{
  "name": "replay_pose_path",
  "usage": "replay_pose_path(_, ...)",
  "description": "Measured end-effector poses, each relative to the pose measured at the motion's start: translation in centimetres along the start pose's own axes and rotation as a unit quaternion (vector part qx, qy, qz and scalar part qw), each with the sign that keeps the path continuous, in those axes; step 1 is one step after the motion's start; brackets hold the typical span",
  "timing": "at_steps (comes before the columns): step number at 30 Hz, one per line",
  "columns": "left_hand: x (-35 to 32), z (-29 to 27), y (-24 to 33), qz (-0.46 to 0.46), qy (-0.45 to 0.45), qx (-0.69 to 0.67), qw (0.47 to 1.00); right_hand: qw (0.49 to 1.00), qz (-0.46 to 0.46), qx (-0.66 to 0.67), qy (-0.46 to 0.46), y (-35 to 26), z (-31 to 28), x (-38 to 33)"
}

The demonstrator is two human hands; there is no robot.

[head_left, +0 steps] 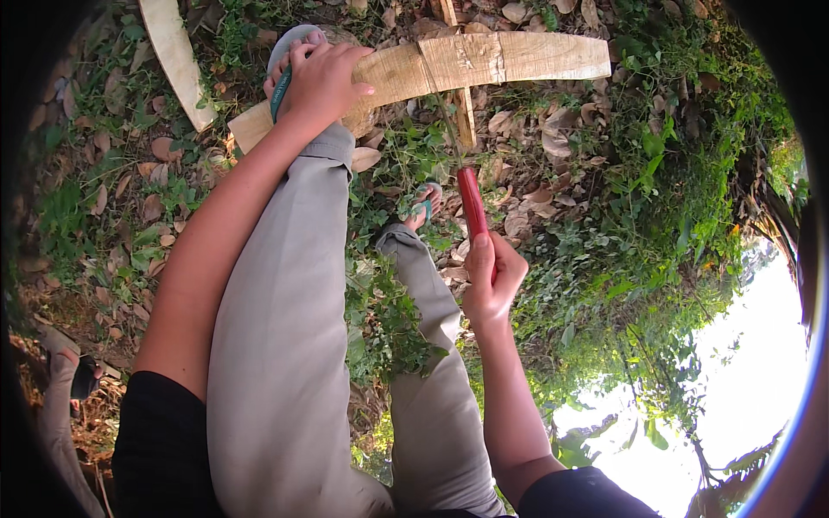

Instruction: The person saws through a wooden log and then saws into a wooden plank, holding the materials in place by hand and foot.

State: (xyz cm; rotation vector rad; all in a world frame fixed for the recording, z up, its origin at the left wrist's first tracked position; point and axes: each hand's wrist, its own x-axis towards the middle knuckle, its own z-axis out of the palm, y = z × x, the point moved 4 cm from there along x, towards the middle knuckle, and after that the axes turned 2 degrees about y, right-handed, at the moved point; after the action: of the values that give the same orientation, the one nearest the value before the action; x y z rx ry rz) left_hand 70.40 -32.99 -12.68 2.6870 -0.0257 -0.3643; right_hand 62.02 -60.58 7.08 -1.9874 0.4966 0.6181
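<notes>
Left hand [321, 82] lying flat, open, pressing pale, rough-sawn wooden plank [484, 62] on leaf-strewn ground [570, 164]; right hand [490, 278] gripping closed around red-handled tool [471, 203].

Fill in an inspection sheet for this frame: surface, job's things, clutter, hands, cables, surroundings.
Surface: ground of dry leaves and green weeds.
Job's things: pale plank lying across the ground, left foot in a sandal on its end; red-handled tool, its thin blade reaching up to the plank.
Clutter: second pale board at upper left; a narrow stick under the plank.
Hands: left hand pressing on the plank beside the foot; right hand closed around the red handle.
Cables: nothing seen.
Surroundings: bushes at right, bright sky lower right; another person's part at the left edge, unclear.
</notes>
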Motion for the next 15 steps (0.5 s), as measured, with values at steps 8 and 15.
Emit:
replay_pose_path(8, 1.6, 0.9, 1.4, 0.001, -0.002, -0.006, 1.000, 0.997, -0.010, -0.063, 0.053, -2.8, 6.9, 13.1)
replay_pose_path(15, 0.0, -0.1, -0.1, -0.004, -0.004, -0.003, 1.000, 0.999, 0.035, 0.015, 0.029, -5.2, 0.3, 1.6)
